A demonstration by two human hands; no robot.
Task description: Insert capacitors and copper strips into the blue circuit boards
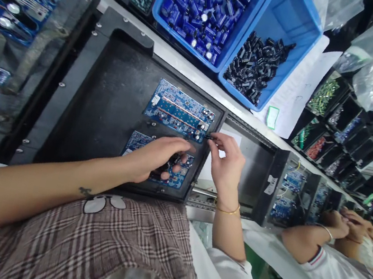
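Two blue circuit boards lie in a black tray [125,76]. The upper board [180,109] shows fully, while my left hand [165,157] covers part of the lower board [180,177]. Several small black components [175,159] are in the curled fingers of my left hand. At the right edge of the upper board, my right hand [225,156] pinches a small black component [209,137] between thumb and fingertips.
Beyond the tray stand a blue bin [157,7] of blue capacitors and a blue bin [297,43] of black components. More boards [26,0] sit in a fixture at the left. Small parts boxes [334,117] and a co-worker's arm [306,237] are at the right.
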